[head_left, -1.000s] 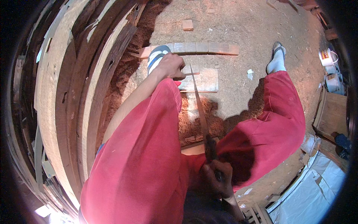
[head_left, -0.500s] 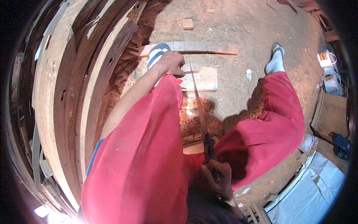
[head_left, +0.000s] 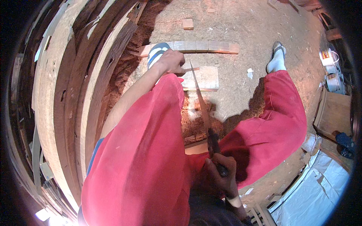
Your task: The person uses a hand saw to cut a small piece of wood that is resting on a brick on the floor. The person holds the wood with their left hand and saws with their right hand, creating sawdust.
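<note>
One slim, tapering brown saw [head_left: 206, 116] fills the right hand [head_left: 226, 181]; what the left hand [head_left: 172, 61] holds is unclear.

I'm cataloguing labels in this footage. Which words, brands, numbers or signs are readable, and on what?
No text can be read.
White bucket, right side: coloured label, any print too small and blurred to read.
Saw in the right hand: no lettering visible.
</note>
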The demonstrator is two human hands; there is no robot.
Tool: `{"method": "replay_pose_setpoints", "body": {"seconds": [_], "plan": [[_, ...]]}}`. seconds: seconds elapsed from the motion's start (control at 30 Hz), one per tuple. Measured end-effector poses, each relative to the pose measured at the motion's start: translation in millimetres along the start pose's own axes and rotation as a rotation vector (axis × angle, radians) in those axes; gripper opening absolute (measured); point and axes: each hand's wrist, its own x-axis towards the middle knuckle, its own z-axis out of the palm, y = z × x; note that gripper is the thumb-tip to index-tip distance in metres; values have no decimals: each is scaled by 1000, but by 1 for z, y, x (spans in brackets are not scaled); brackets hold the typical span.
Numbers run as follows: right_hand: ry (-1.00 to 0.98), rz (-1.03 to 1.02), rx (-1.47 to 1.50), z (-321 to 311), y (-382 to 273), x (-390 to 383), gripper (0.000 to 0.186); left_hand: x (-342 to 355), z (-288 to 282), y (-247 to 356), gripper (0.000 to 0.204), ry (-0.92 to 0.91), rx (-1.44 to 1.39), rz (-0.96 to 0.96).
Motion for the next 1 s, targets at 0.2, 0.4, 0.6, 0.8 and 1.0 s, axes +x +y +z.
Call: {"method": "replay_pose_setpoints", "body": {"seconds": [0.2,0.4,0.6,0.8,1.0], "plan": [[44,-125,-152,0,12,-19,35,-1,-6,-1,40,-49,28,-5],[34,-232,-166,-3,13,11,35,8,-11,-5,45,-89,68,-19],[33,-109,-72,-4,-3,1,37,7,-13,-15,48,-84,28,56],[118,-171,-79,12,17,5,37,14,-15,-8,46,-122,39,49],[115,-199,-202,11,-4,-2,37,12,-16,-5,45,-163,73,-28]]}}
